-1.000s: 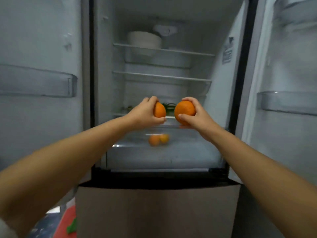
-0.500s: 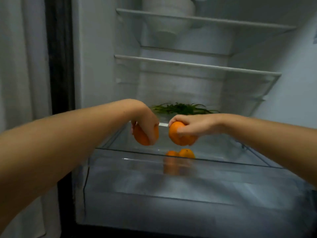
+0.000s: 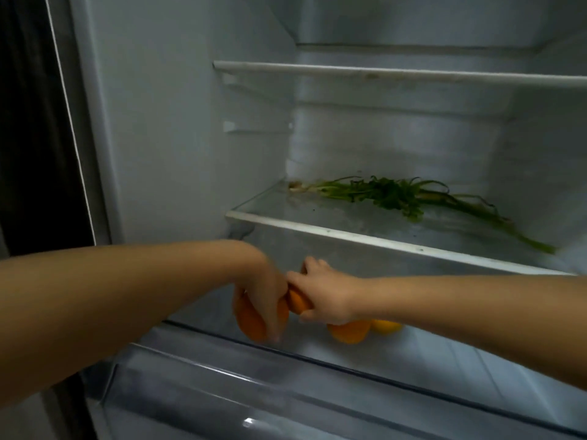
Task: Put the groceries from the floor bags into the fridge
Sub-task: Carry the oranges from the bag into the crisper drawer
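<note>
My left hand (image 3: 270,300) grips one orange (image 3: 249,323); my right hand (image 3: 327,300) grips another (image 3: 298,301), knuckles touching, both inside the crisper drawer (image 3: 222,392). Two more fruits (image 3: 349,333) lie just right of them. Step: depositing. Next, I judge: lower, release gently against rolling.

Both hands (image 3: 265,296) (image 3: 327,296) outstretched, fingers (image 3: 313,265) curled.
</note>
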A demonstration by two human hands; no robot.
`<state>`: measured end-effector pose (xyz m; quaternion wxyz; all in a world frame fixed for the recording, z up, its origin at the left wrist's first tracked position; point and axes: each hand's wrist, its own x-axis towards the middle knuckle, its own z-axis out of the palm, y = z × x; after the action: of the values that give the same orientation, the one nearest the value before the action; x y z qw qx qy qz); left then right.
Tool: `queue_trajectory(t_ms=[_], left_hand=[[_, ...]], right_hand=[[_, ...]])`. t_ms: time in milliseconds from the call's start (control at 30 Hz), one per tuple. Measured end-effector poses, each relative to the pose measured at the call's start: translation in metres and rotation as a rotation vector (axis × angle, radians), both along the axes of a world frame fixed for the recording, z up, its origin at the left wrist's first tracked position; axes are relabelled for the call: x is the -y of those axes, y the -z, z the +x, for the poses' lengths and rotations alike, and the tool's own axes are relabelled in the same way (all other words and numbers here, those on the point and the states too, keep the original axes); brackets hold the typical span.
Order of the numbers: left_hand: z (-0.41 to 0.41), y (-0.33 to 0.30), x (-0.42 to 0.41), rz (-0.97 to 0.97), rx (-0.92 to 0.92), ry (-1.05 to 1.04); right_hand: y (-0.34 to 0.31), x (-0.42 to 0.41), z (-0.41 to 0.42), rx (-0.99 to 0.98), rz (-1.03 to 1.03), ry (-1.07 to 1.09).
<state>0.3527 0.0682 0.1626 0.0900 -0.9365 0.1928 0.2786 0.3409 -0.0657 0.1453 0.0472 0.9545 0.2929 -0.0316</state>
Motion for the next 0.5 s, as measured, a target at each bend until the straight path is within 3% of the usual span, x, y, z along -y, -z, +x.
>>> queue_trajectory(t_ms=[500], left_hand=[[0.01,0.007,-0.014,0.091,-0.025,-0.049]], right_hand=[[0.002,-0.008,-0.003,-0.016,-0.146,0.032]])
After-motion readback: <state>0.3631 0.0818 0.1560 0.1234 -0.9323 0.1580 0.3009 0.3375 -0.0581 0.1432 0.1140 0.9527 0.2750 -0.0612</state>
